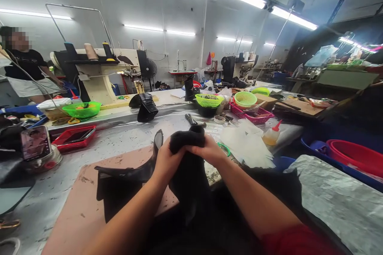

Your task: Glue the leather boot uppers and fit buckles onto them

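Observation:
Both hands grip a black boot upper in front of my body, its top end folded or bunched between them. My left hand is closed around its left side, with the thumb along the top. On the opposite side my right hand is wrapped round it, its thumb pointing inward to the left; most fingers of both hands are hidden behind the material. Another black upper piece lies on a pinkish board to the left of my left hand. A dark-handled tool lies just beyond the hands.
Green scissor handles, pale sheets and a glue bottle are to the right. A red tray and a phone stand left. Behind are black boot parts, baskets and a sewing machine; a person stands far left.

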Tool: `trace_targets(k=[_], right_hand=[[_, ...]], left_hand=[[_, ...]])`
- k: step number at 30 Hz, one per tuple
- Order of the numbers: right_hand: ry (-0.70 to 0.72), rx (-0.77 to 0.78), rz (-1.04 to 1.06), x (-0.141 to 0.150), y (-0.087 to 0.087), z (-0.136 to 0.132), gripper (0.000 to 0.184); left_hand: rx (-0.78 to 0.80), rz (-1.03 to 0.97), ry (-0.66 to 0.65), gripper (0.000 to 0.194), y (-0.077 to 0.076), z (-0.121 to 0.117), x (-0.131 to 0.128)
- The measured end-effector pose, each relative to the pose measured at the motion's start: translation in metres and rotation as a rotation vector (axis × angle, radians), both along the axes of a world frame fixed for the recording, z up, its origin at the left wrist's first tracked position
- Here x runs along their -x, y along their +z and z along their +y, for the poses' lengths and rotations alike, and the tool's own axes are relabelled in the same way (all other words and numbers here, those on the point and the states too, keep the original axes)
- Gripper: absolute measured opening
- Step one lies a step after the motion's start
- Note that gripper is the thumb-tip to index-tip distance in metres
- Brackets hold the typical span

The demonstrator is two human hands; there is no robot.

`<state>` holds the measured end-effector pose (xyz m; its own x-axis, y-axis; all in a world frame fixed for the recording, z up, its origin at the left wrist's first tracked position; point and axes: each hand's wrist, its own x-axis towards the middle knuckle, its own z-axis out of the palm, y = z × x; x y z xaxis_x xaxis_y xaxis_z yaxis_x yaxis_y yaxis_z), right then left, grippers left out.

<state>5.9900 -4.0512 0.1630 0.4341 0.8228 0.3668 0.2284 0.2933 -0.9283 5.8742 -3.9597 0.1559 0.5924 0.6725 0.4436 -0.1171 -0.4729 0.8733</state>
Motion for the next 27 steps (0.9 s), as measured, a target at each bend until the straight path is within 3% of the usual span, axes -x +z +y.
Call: trace_targets(k=[3, 7, 10, 13, 15, 17, 20, 22, 24, 27], right_hand=[[-0.110, -0.024, -0.061, 0.000, -0.003, 0.003, 0.021], [-0.210, -0.121, 0.099, -0.014, -0.009, 0.000, 0.025], [-0.226, -0.183, 0.138, -0.023, -0.013, -0.004, 0.027], [-0.249, -0.202, 0.058, -0.025, -0.012, -0.008, 0.026], [-0.329, -0.187, -0.050, -0.025, -0.010, -0.010, 0.024], [-0.436, -0.156, -0.169, -0.022, -0.008, -0.010, 0.021], [-0.521, -0.149, -0.255, -0.015, -0.007, -0.009, 0.019], [-0.536, -0.177, -0.264, -0.008, -0.005, -0.009, 0.020], [-0.558, -0.185, -0.300, -0.002, -0.003, -0.012, 0.021], [-0.515, -0.103, -0.475, 0.004, -0.001, -0.021, 0.017]], left_hand=[[-0.046, -0.016, 0.082, 0.037, -0.008, 0.000, 0.007], [0.027, -0.208, 0.172, 0.048, -0.035, -0.018, 0.027], [0.438, -0.116, 0.137, 0.051, -0.058, -0.038, 0.038], [0.924, -0.014, -0.058, 0.051, -0.063, -0.051, 0.040], [1.091, -0.048, -0.225, 0.046, -0.057, -0.055, 0.041], [1.137, -0.092, -0.314, 0.043, -0.053, -0.056, 0.040], [0.994, 0.087, -0.330, 0.038, -0.063, -0.053, 0.035], [0.682, 0.368, -0.325, 0.024, -0.075, -0.049, 0.032], [0.270, 0.658, -0.347, 0.015, -0.082, -0.046, 0.035], [-0.150, 0.803, -0.553, 0.012, -0.069, -0.042, 0.052]])
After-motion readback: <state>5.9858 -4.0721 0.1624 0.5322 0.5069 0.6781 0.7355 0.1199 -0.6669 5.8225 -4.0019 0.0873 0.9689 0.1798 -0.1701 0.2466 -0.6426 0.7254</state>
